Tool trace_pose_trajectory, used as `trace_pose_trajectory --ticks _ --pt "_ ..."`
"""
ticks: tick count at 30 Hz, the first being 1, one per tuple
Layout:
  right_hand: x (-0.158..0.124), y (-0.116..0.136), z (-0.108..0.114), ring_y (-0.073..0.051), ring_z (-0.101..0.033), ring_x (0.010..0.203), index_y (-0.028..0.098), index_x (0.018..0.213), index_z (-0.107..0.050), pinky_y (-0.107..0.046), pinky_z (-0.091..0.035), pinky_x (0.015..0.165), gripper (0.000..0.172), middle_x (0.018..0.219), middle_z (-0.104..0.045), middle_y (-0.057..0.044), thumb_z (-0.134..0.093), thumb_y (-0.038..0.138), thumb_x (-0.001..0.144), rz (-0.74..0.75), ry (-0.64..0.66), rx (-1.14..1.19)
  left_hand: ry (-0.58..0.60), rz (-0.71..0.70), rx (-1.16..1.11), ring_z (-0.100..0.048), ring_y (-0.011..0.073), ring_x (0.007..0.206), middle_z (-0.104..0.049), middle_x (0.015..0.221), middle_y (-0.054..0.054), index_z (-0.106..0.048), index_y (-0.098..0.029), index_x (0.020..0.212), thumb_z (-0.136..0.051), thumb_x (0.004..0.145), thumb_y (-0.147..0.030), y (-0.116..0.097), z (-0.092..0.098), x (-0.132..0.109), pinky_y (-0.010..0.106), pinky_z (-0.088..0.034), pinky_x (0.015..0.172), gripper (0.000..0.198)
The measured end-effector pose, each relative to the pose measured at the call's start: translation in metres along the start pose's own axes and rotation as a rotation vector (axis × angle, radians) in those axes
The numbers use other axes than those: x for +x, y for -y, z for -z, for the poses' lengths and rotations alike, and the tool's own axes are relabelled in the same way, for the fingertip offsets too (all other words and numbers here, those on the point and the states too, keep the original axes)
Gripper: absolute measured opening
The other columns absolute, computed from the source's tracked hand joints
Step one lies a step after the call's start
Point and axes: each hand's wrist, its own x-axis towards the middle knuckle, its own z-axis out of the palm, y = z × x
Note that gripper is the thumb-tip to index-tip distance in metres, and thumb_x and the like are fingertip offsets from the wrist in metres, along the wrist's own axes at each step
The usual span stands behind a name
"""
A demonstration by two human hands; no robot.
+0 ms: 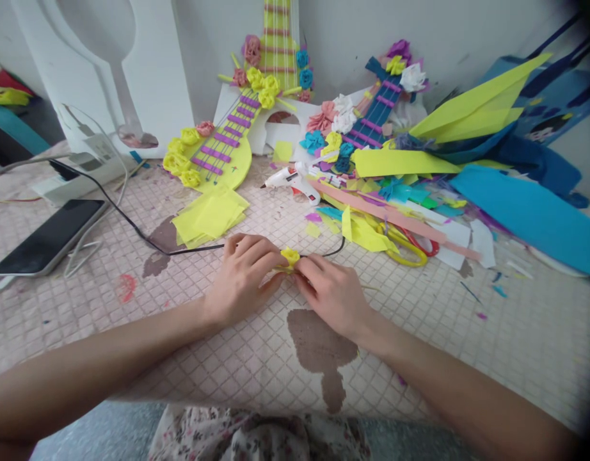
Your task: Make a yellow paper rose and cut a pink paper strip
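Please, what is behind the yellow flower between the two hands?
A black cord runs behind the left hand and emerges beyond the right hand. Its middle stretch is covered, so whether it touches the yellow flower cannot be told.

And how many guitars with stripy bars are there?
3: the back yellow guitar, cut off on top; the front yellow guitar, below it; and the blue guitar on the right. Others may be hidden.

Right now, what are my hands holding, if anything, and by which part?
A small yellow flower, by its edges: left hand at its left side, right hand at its right. The exact contact is partly hidden.
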Motion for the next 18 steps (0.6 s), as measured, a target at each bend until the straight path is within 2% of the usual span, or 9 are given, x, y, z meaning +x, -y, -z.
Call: trace_pose_trajectory --ticks 7,14,18 --pt "-0.0008 -0.002 0.0 -0.012 -0.056 0.063 0.018 0.084 -0.057 -0.026 -0.032 0.053 0.018 0.076 -0.06 0.0 -0.043 0.024 0.093 0.013 0.011 -0.011 0.037 0.0 0.005 -0.053 0.0197 0.094 -0.066 0.09 0.0 -0.061 -0.023 0.085 -0.056 0.087 -0.023 0.0012 0.0003 -0.0009 0.04 -0.034 0.089 0.005" --pt "-0.001 -0.0018 0.0012 -0.012 -0.056 0.066 0.017 0.087 -0.055 -0.026 -0.033 0.052 0.016 0.082 -0.059 -0.001 -0.042 0.024 0.094 0.018 0.021 0.009 0.078 0.011 -0.009 -0.053 0.0201 0.096 -0.065 0.088 0.001 -0.06 -0.022 0.085 -0.055 0.088 -0.024 0.0016 0.0005 -0.0015 0.04 -0.033 0.09 0.006" --pt "-0.0014 -0.0025 0.002 -0.011 -0.056 0.068 0.018 0.091 -0.057 -0.025 -0.034 0.053 0.017 0.086 -0.058 -0.001 -0.041 0.023 0.095 0.033 0.053 0.018 0.049 0.002 -0.041 -0.053 0.0191 0.094 -0.065 0.091 0.002 -0.058 -0.021 0.088 -0.055 0.088 -0.021 0.0004 -0.0019 -0.0016 0.038 -0.035 0.088 0.003"
